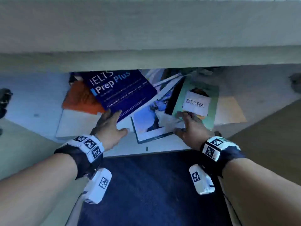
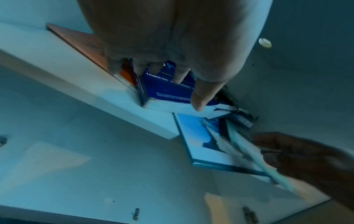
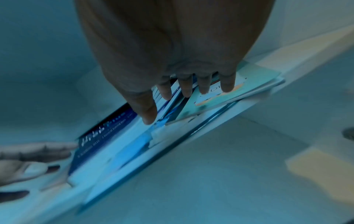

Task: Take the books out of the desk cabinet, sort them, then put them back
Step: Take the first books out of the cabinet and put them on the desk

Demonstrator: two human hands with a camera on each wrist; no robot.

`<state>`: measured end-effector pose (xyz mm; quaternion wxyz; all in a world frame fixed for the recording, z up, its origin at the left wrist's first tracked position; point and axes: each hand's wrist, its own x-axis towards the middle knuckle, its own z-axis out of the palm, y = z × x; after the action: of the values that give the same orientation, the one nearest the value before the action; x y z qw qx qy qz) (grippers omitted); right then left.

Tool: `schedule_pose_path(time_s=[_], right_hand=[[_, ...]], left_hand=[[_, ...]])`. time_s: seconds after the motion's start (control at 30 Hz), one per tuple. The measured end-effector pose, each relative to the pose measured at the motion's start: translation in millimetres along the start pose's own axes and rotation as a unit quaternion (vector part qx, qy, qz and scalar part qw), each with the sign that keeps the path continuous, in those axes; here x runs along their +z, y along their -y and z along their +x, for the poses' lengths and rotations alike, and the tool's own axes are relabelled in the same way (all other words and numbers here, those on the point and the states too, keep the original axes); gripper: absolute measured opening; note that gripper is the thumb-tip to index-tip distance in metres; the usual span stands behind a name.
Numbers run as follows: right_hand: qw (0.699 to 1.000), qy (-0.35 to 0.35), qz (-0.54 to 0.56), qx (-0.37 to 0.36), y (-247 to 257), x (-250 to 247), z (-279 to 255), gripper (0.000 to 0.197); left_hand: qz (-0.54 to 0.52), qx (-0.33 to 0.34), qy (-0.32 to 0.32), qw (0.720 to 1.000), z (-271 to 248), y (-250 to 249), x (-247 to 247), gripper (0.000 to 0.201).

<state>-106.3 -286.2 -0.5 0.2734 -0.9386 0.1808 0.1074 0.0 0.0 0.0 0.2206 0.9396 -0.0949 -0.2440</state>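
Inside the desk cabinet [image 1: 40,101] lies a loose pile of books. A dark blue IELTS Prep Plus book [image 1: 120,92] rests on an orange book [image 1: 79,100] and a thick white book [image 1: 73,126]. My left hand [image 1: 109,126] reaches to the blue book's near corner with straight fingers [image 2: 178,77] over its cover. A teal STORA book [image 1: 197,101] lies to the right, and my right hand [image 1: 189,126] hovers with spread fingers [image 3: 185,87] over its near edge. Between them sits a light blue picture book [image 1: 146,124].
The desk's front rail [image 1: 146,59] overhangs the cabinet opening and hides the back of the pile. A wooden cabinet door [image 1: 268,128] stands open at the right. A dark blue rug [image 1: 146,185] covers the floor below my arms.
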Motion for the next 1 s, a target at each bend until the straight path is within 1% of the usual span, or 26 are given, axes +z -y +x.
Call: schedule_pose_path(time_s=[0.03, 0.07, 0.1, 0.13, 0.17, 0.23, 0.33, 0.43, 0.5, 0.57, 0.6, 0.67, 0.7, 0.73, 0.77, 0.8, 0.83, 0.87, 0.9, 0.93, 0.97, 1.0], right_hand=[[0.999, 0.001, -0.051, -0.010, -1.7, 6.9, 6.5, 0.082], [0.994, 0.012, -0.110, -0.005, -2.4, 13.0, 12.2, 0.093], [0.988, 0.030, -0.153, 0.003, -4.2, 21.1, 18.3, 0.104], [0.981, 0.056, -0.186, 0.009, -6.5, 30.6, 22.8, 0.111], [0.975, 0.066, -0.213, 0.009, -8.3, 38.7, 27.0, 0.115], [0.972, 0.061, -0.225, -0.002, -13.0, 48.8, 31.9, 0.115], [0.977, 0.048, -0.207, -0.024, -15.2, 53.4, 25.1, 0.104], [0.979, 0.045, -0.192, -0.053, -18.0, 66.1, 0.0, 0.093], [0.978, 0.028, -0.192, -0.080, -21.3, 67.8, -15.4, 0.088], [0.977, 0.004, -0.193, -0.089, -26.1, 55.7, -19.2, 0.089], [0.976, 0.000, -0.202, -0.083, -29.7, 47.1, -17.7, 0.092], [0.974, 0.008, -0.221, -0.043, -44.8, 31.1, -11.0, 0.102], [0.973, 0.013, -0.230, -0.023, -51.7, 24.5, -8.1, 0.105], [0.971, 0.014, -0.237, -0.013, -57.2, 19.7, -6.9, 0.105], [0.970, 0.011, -0.243, -0.012, -60.9, 17.6, -8.3, 0.103], [0.969, 0.007, -0.248, -0.016, -61.8, 16.4, -13.3, 0.099], [0.969, 0.001, -0.247, -0.017, -62.8, 15.7, -19.6, 0.096], [0.972, -0.014, -0.233, -0.013, -65.9, 15.1, -27.0, 0.093], [0.979, -0.037, -0.201, -0.006, -70.4, 13.4, -34.9, 0.092], [0.985, -0.071, -0.156, -0.006, -75.0, 9.9, -42.8, 0.093], [0.987, -0.119, -0.105, -0.017, -79.4, 5.3, -51.3, 0.096], [0.983, -0.174, -0.051, -0.042, -81.3, 0.8, -58.6, 0.098]], left_hand=[[0.034, 0.008, -0.030, 0.999, 7.2, 5.4, 4.6, 0.089], [0.072, 0.000, -0.064, 0.995, 15.0, 10.6, 7.8, 0.093], [0.096, -0.006, -0.078, 0.992, 22.2, 15.1, 12.2, 0.096], [0.121, -0.006, -0.073, 0.990, 26.1, 16.1, 15.9, 0.097], [0.141, -0.007, -0.068, 0.988, 29.8, 15.5, 20.8, 0.098], [0.165, 0.002, -0.065, 0.984, 30.8, 12.1, 32.1, 0.099], [0.151, 0.034, -0.081, 0.985, 26.9, 15.1, 46.9, 0.101], [0.158, 0.082, -0.070, 0.982, 10.6, 21.3, 61.2, 0.102], [0.143, 0.112, -0.056, 0.982, -6.2, 20.0, 66.2, 0.098], [0.141, 0.118, -0.037, 0.982, -23.6, 17.6, 66.8, 0.091], [0.153, 0.127, -0.027, 0.980, -32.3, 18.1, 67.7, 0.088], [0.151, 0.168, -0.030, 0.974, -45.7, 24.9, 69.2, 0.078], [0.117, 0.181, -0.033, 0.976, -50.3, 28.1, 67.3, 0.070], [0.061, 0.179, -0.044, 0.981, -51.9, 32.0, 64.8, 0.059], [-0.010, 0.154, -0.069, 0.986, -50.8, 35.3, 62.4, 0.047], [-0.092, 0.103, -0.107, 0.985, -46.0, 38.2, 60.5, 0.035], [-0.178, 0.037, -0.143, 0.973, -39.1, 37.8, 57.9, 0.027], [-0.266, -0.032, -0.158, 0.950, -32.0, 34.2, 55.1, 0.024], [-0.351, -0.091, -0.144, 0.921, -26.1, 28.6, 52.9, 0.025], [-0.422, -0.132, -0.108, 0.891, -22.1, 22.2, 51.5, 0.030], [-0.480, -0.153, -0.065, 0.861, -20.5, 15.8, 50.7, 0.033], [-0.530, -0.161, -0.027, 0.832, -20.9, 9.3, 49.3, 0.032]])
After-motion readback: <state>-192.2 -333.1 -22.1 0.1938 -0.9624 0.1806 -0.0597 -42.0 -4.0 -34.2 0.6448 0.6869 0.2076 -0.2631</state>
